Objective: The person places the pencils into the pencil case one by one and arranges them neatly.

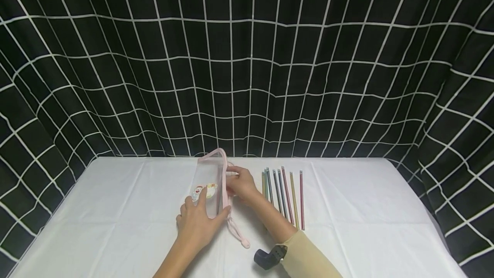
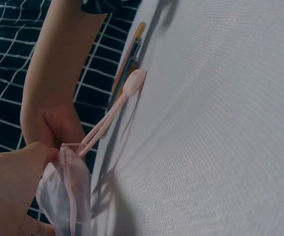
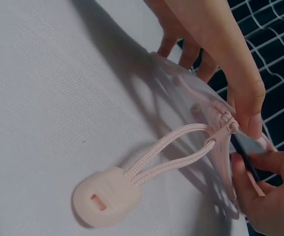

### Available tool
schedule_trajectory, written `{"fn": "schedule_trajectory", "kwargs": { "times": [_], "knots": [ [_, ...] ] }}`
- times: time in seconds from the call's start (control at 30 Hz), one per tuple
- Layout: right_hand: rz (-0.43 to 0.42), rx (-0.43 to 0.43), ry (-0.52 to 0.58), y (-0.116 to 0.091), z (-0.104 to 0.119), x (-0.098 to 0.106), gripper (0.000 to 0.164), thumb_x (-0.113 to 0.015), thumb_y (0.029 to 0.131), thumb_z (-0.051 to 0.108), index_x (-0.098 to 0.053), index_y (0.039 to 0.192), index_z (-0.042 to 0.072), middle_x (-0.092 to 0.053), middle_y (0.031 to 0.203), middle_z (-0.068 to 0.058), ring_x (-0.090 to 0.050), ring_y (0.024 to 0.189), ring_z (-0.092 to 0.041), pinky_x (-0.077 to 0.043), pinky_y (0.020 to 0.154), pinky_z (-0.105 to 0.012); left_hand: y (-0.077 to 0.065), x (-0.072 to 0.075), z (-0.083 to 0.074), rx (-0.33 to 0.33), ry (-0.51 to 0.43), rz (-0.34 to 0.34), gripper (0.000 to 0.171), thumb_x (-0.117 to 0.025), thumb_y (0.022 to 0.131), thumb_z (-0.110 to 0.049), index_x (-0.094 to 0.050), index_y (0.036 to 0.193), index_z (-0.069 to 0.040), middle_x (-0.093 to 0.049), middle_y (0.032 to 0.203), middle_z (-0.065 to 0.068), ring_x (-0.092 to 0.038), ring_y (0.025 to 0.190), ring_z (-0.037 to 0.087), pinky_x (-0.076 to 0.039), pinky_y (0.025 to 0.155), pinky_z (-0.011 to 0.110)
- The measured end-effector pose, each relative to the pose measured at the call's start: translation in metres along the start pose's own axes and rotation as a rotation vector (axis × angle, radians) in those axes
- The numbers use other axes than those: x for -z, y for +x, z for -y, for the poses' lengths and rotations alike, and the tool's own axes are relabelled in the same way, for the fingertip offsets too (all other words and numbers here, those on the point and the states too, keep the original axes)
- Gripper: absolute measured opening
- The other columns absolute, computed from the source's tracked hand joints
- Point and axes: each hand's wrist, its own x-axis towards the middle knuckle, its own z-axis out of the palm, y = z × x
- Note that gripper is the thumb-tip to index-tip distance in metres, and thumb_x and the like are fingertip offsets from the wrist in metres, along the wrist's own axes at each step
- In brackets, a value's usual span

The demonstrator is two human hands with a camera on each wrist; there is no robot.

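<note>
Holding translucent pink-trimmed pouch (image 1: 210,173), braided cord loop (image 3: 154,149), slender pencils (image 1: 287,193) alongside

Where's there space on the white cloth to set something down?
There's bare white cloth left of the left hand and pouch, and right of the pencils. The middle is crowded: the right hand sits between pouch and pencils.

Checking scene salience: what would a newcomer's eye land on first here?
Probably the black, white-gridded cloth rising behind the white table. Next comes the pink-trimmed pouch between the left hand and right hand, with coloured pencils lying to its right. In the right wrist view, the pink pull tab stands out at lower left.
</note>
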Motion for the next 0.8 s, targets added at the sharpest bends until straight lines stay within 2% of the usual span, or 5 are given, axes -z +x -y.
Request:
{"fn": "schedule_trajectory", "kwargs": {
  "times": [0.27,0.4,0.6,0.8],
  "knots": [
    [0.011,-0.001,-0.045,-0.002,0.000,0.000,0.051,-0.065,0.088,-0.008,-0.059,0.138,-0.011,-0.075,0.101,-0.025,-0.067,0.069,-0.011,-0.062,0.069,-0.028,0.000,-0.002,0.001,-0.007,-0.016,-0.010,0.089,-0.069,0.091,-0.065,-0.050,0.155,-0.006,-0.052,0.130,0.037,-0.055,0.119,0.053,-0.045,0.092,0.069],
    [0.013,0.008,-0.050,-0.004,0.000,0.002,0.047,-0.063,0.089,-0.006,-0.061,0.135,-0.012,-0.075,0.104,-0.026,-0.067,0.070,-0.011,-0.062,0.069,-0.027,0.000,-0.002,0.001,-0.007,-0.015,-0.015,0.089,-0.069,0.091,-0.065,-0.049,0.155,-0.005,-0.052,0.131,0.038,-0.055,0.119,0.053,-0.045,0.093,0.070],
    [0.014,-0.004,0.033,-0.008,-0.001,0.007,0.042,-0.064,0.092,-0.006,-0.062,0.134,-0.012,-0.074,0.106,-0.029,-0.068,0.067,-0.010,-0.062,0.067,-0.028,0.000,-0.002,0.000,-0.003,-0.012,-0.018,0.090,-0.069,0.091,-0.064,-0.050,0.154,-0.004,-0.052,0.131,0.037,-0.055,0.120,0.054,-0.045,0.093,0.070],
    [0.027,-0.016,0.127,-0.012,-0.004,0.014,0.039,-0.058,0.097,-0.010,-0.060,0.135,-0.013,-0.074,0.106,-0.031,-0.069,0.062,-0.009,-0.063,0.066,-0.028,-0.001,-0.003,0.000,-0.005,0.002,-0.031,0.089,-0.071,0.090,-0.062,-0.050,0.154,-0.004,-0.053,0.130,0.038,-0.057,0.119,0.054,-0.046,0.091,0.069]
  ]
}}
